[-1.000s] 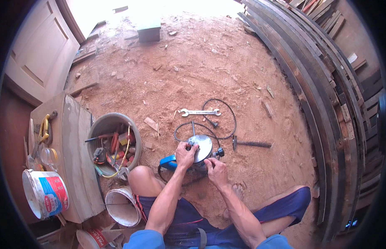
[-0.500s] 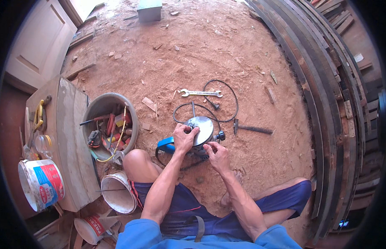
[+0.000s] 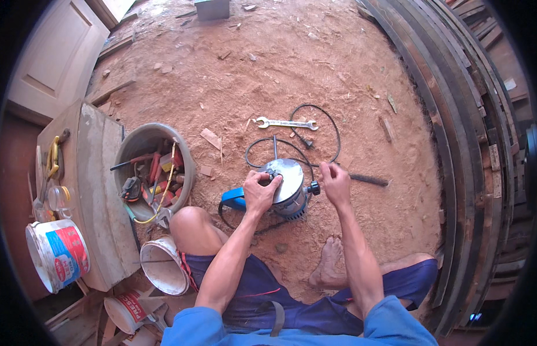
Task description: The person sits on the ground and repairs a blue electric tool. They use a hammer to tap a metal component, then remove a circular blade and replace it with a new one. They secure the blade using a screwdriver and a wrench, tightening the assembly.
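Observation:
A router (image 3: 288,183) stands in front of me with its round, shiny metal base plate facing up. It has a blue handle (image 3: 234,199) on the left and a black knob (image 3: 314,188) on the right. My left hand (image 3: 260,190) is closed, thumb and fingers pinching a small dark fitting (image 3: 272,173) at the plate's left side. To the right of the router, my right hand (image 3: 336,183) has its fingers drawn together over the head end of a hammer. Only the hammer's dark handle (image 3: 369,180) shows; what those fingertips hold, if anything, is hidden.
Beyond the router lie an open-end wrench (image 3: 287,123) and a black power cord (image 3: 339,138). A grey tub of tools (image 3: 189,183) and white buckets (image 3: 162,281) stand at left. Stacked planks (image 3: 447,138) line the right side. Wood scraps dot the sawdust-strewn ground.
My right hand has left the router's edge and moved right and away from me, to the hammer's head end. My left hand stays on the fitting. The view has shifted slightly.

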{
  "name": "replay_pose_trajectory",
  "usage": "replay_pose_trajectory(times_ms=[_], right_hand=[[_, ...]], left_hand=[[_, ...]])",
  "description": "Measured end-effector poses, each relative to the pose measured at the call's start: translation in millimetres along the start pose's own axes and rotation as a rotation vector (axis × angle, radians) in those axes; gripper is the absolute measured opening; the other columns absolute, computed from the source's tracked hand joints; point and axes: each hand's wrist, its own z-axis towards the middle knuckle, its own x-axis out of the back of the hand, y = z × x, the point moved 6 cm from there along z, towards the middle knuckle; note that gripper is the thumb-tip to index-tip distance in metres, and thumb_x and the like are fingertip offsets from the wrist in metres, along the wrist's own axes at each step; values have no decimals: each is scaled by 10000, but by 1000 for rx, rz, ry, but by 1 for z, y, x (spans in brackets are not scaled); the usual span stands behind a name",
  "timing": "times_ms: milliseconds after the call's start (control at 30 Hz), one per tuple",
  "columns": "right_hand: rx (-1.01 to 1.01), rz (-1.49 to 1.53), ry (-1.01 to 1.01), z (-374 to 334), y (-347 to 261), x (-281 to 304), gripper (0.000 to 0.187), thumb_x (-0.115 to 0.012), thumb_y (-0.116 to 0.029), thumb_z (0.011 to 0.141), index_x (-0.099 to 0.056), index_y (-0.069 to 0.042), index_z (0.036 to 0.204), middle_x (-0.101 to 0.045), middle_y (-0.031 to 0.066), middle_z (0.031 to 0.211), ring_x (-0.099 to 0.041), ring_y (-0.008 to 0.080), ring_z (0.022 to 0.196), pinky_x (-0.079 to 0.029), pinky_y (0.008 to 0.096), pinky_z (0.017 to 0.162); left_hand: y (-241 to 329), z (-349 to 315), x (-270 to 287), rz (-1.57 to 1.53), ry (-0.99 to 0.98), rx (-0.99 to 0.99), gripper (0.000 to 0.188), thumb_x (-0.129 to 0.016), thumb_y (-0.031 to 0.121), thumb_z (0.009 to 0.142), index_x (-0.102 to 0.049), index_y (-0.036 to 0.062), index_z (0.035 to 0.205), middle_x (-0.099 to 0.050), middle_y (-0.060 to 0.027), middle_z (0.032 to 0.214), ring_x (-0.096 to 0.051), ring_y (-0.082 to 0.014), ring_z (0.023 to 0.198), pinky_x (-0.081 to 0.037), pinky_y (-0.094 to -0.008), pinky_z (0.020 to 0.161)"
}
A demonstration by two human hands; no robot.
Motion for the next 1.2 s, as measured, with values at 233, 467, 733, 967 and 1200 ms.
replay_pose_trajectory(times_ms=[233,467,733,967,1200], right_hand=[[295,-421,17,159,29,-84,295,-656,-239,943,-697,-70,1181,-726,162,1093,-694,327,1039,-548,422,886],[465,-727,-34,220,23,-146,228,-689,-266,898,-705,-165,1101,-685,86,1177,-597,311,1183,-373,576,1047],[748,-752,-147,200,14,-109,221,-647,-254,952,-584,-98,1095,-670,145,1067,-685,325,977,-493,509,868],[435,-583,-452,141,-12,-6,383,-667,-405,976,-617,-150,1259,-710,147,926,-697,298,881,-523,462,749],[485,-569,-880,107,-44,23,461,-737,-522,898,-731,-138,1152,-745,101,993,-692,277,916,-516,437,792]], left_hand=[[-1,3,-1,-8,-16,31,405,-887,313,772,-745,-53,873,-680,-128,905,-684,-251,877,-535,-367,814],[-10,3,-4,-68,5,51,330,-906,254,761,-745,-25,836,-671,-90,918,-674,-202,903,-527,-332,810],[-8,6,-5,-60,0,77,359,-901,245,748,-732,-51,860,-710,-152,983,-695,-255,918,-537,-369,848],[-8,3,-2,-76,29,-9,313,-864,198,763,-684,-31,877,-690,-140,937,-680,-234,891,-533,-357,833],[-14,2,-3,-148,50,-51,191,-772,87,771,-684,-38,885,-697,-155,958,-695,-243,885,-547,-342,812]])
